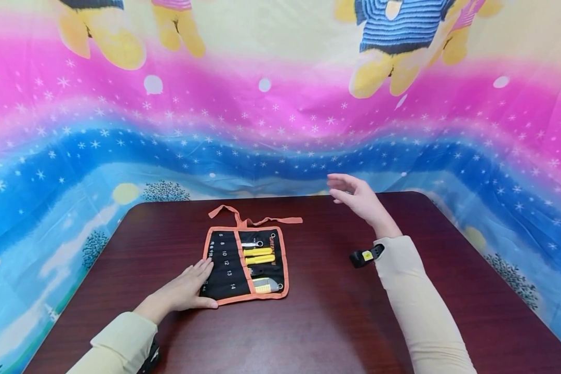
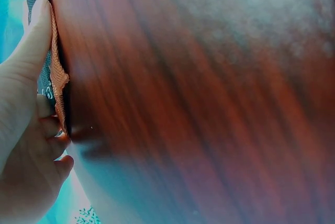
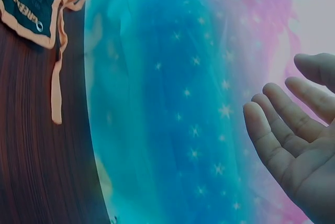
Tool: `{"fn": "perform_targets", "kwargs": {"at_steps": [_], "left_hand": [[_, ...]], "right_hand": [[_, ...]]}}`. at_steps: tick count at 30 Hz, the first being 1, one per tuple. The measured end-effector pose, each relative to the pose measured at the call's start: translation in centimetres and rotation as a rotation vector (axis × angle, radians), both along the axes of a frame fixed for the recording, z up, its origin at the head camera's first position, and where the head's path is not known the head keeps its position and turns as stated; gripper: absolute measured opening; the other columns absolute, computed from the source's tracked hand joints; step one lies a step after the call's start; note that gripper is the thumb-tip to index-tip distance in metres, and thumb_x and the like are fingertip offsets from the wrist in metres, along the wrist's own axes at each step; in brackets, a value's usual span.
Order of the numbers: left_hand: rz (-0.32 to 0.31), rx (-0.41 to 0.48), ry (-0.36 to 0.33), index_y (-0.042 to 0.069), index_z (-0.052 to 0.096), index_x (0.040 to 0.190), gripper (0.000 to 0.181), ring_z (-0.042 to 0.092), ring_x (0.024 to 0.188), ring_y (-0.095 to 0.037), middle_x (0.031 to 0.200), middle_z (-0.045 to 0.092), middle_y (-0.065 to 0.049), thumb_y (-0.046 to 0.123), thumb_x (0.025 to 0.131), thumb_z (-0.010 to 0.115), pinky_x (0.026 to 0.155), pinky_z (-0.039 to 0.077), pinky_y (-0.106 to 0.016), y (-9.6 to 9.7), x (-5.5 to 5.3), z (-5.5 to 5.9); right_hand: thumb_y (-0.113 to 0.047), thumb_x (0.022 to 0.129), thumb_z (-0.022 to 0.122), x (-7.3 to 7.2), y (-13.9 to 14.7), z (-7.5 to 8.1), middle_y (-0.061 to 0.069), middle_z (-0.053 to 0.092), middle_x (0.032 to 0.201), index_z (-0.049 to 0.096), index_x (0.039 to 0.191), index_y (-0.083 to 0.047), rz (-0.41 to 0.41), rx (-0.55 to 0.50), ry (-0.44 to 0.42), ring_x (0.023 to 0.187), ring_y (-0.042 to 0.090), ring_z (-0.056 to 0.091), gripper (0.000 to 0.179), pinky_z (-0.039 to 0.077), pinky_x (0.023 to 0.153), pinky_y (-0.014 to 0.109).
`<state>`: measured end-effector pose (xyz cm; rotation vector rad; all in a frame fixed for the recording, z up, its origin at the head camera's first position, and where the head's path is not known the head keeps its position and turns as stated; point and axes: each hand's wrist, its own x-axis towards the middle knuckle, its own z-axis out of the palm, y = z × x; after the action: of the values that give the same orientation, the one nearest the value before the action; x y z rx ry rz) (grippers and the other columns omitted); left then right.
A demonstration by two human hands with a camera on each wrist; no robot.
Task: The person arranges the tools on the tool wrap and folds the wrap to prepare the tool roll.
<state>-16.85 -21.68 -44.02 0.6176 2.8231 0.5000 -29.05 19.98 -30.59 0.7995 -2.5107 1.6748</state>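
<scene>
A black tool pouch (image 1: 218, 278) with orange trim lies unrolled on the table, white numbers printed down its left half. Its right-hand pockets hold yellow-handled tools (image 1: 260, 258), a yellow-and-grey utility knife (image 1: 267, 285) and a metal ring-ended piece (image 1: 259, 243). My left hand (image 1: 187, 285) rests with extended fingers on the pouch's left edge; in the left wrist view, that hand (image 2: 26, 145) lies along the orange border (image 2: 57, 77). Raised above the table's far right part, my right hand (image 1: 355, 196) holds nothing. The right wrist view shows its fingers (image 3: 272, 140) loosely extended, apart from the pouch (image 3: 31, 17).
An orange tie strap (image 1: 287, 221) spreads loosely from the pouch's far edge. The dark red-brown wooden table (image 1: 318, 317) has rounded far corners. Behind it and along its sides hangs a colourful printed curtain (image 1: 280, 150). A black device (image 1: 366, 256) is strapped to my right wrist.
</scene>
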Motion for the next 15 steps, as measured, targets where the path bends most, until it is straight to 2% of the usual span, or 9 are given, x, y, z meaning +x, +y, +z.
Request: {"fn": "perform_targets", "kwargs": {"at_steps": [9, 15], "left_hand": [[0.006, 0.013, 0.001, -0.009, 0.026, 0.14, 0.102, 0.017, 0.133, -0.041, 0.145, 0.022, -0.027, 0.058, 0.074, 0.066, 0.105, 0.017, -0.053, 0.1, 0.1, 0.1], [0.007, 0.015, 0.0, -0.009, 0.026, 0.14, 0.103, 0.017, 0.133, -0.041, 0.145, 0.022, -0.027, 0.059, 0.074, 0.065, 0.105, 0.017, -0.054, 0.0, 0.2, 0.0]], "right_hand": [[-0.024, 0.091, 0.06, 0.2, 3.6, -1.0, 0.015, 0.05, 0.129, 0.044, 0.136, -0.008, -0.116, -0.055, -0.026, 0.112, 0.026, 0.051, 0.051, 0.05, 0.081, 0.029], [-0.022, 0.092, 0.058, 0.3, 5.9, -1.8, 0.015, 0.051, 0.126, 0.042, 0.137, -0.006, -0.185, -0.057, -0.015, 0.106, 0.016, 0.054, 0.051, 0.05, 0.078, 0.028]]}}
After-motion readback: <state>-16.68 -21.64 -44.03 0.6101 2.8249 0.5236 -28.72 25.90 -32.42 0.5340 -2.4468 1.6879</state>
